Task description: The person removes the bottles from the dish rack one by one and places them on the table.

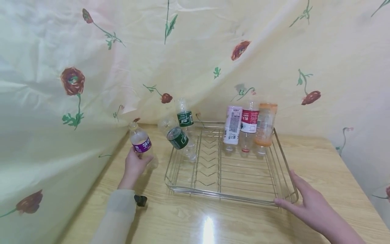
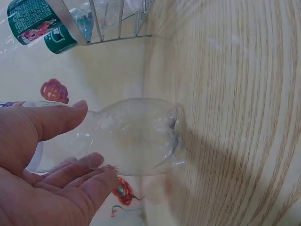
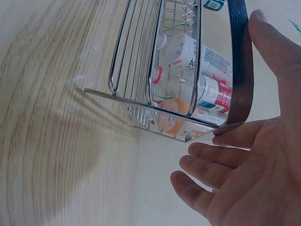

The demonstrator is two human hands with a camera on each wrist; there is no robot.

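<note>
Got my left hand (image 1: 136,166) gripping purple-label bottle (image 1: 143,145) near left edge of desk (image 1: 170,217); right hand (image 1: 308,200) loose, touching wire rack (image 1: 219,195).

In front of you, a pale yellow sheet (image 1: 195,67) stands like a wall, with red flowers (image 1: 73,80) and green leaves (image 1: 73,120) on it. It goes along the back, left and right of your table (image 1: 158,217). The table is light wood with wavy lines. 1 bright white patch of light (image 1: 208,230) shines on it, near you.
</note>
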